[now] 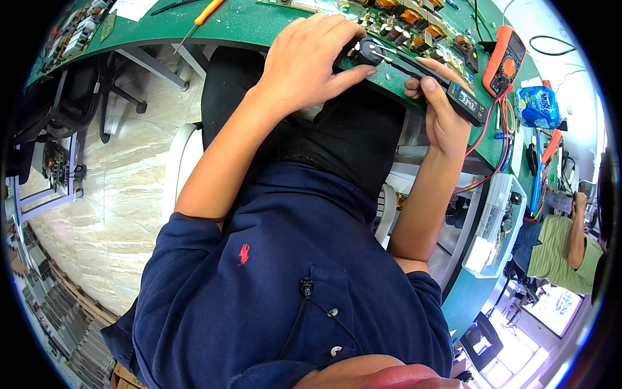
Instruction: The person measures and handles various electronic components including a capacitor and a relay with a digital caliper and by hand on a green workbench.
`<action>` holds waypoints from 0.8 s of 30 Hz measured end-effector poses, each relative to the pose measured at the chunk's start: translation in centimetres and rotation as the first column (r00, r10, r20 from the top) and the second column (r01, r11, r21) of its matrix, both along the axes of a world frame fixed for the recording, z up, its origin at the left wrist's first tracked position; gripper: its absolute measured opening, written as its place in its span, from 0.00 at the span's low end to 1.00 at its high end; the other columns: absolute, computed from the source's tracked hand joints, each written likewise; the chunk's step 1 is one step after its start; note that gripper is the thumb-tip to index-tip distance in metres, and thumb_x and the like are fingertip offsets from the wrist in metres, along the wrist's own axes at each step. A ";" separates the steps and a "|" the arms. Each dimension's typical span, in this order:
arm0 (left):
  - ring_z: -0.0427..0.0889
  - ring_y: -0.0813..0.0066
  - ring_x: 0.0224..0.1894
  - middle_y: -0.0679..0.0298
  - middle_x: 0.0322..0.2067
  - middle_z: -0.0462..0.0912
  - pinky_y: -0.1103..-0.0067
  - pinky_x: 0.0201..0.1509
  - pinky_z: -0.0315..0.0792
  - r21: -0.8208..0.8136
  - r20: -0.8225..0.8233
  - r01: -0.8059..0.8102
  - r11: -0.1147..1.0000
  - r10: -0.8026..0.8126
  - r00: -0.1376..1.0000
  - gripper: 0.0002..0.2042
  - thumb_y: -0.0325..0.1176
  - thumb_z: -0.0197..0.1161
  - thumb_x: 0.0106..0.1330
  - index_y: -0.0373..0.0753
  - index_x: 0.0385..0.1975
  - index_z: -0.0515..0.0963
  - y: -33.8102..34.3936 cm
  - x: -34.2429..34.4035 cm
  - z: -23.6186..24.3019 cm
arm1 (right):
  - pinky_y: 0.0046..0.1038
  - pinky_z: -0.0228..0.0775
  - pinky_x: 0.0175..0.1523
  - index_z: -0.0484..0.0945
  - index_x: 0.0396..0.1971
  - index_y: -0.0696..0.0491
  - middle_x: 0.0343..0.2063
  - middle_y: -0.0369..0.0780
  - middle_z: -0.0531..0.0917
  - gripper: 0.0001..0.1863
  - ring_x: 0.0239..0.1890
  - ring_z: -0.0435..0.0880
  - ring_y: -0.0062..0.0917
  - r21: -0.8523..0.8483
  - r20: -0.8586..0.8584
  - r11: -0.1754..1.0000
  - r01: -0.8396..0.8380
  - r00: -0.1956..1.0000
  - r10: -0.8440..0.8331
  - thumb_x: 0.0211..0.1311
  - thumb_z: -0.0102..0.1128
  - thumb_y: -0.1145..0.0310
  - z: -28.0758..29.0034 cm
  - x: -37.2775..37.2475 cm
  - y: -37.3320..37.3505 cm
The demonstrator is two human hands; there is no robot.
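At the table's near edge, the thumb and fingers of my left hand [308,61] pinch a small round black part [367,50] with a light metal piece on it. My right hand [447,117] grips a slim black tweezer-like meter [466,102] with a small lit display. Its thin metal prongs point left and reach the black part; whether they touch it is hard to tell. Just beyond both hands lies a green circuit board [414,29] crowded with copper coils and capacitors.
Right of the board lies an orange multimeter [505,61] with red leads, near a blue packet [538,106]. An orange-handled screwdriver [206,13] overhangs the green table's [246,29] left front edge. A clear plastic box [495,227] stands at right. Another person [567,249] is farther right.
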State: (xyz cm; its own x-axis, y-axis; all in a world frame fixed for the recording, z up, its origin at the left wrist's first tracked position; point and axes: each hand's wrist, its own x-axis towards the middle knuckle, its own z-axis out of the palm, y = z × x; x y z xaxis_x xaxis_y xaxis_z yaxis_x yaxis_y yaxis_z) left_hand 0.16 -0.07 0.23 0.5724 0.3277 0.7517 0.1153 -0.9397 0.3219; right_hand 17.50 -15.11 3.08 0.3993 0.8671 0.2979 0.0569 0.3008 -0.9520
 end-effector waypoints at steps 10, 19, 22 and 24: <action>0.77 0.60 0.38 0.61 0.34 0.78 0.70 0.40 0.70 -0.007 -0.004 0.003 1.000 -0.003 1.000 0.19 0.43 0.69 0.53 0.38 0.38 0.75 -0.1 -0.1 0.1 | 0.23 0.76 0.39 0.77 0.45 0.66 0.30 0.47 0.84 0.15 0.31 0.84 0.26 0.013 0.009 1.000 -0.007 1.000 0.007 0.59 0.62 0.77 0.0 0.1 0.0; 0.78 0.60 0.39 0.61 0.35 0.79 0.71 0.41 0.71 -0.011 -0.011 0.003 1.000 -0.003 1.000 0.19 0.43 0.69 0.53 0.37 0.38 0.76 -0.1 -0.1 0.2 | 0.23 0.76 0.39 0.77 0.45 0.66 0.30 0.47 0.84 0.15 0.31 0.84 0.26 0.017 0.013 1.000 -0.009 1.000 0.009 0.59 0.62 0.77 -0.1 0.1 0.0; 0.78 0.60 0.39 0.61 0.35 0.79 0.71 0.41 0.71 -0.018 -0.010 0.006 1.000 -0.006 1.000 0.19 0.43 0.69 0.53 0.37 0.38 0.76 -0.1 -0.1 0.2 | 0.23 0.76 0.39 0.77 0.45 0.66 0.30 0.47 0.84 0.15 0.31 0.84 0.26 0.016 0.005 1.000 -0.006 1.000 0.006 0.59 0.61 0.77 0.0 0.0 0.0; 0.78 0.60 0.39 0.61 0.35 0.79 0.71 0.41 0.71 -0.021 -0.012 0.007 1.000 -0.007 1.000 0.19 0.43 0.69 0.52 0.37 0.38 0.76 -0.1 -0.1 0.2 | 0.23 0.77 0.39 0.77 0.45 0.67 0.30 0.47 0.84 0.15 0.31 0.84 0.26 0.018 0.006 1.000 -0.014 1.000 0.014 0.59 0.61 0.77 0.0 0.1 0.0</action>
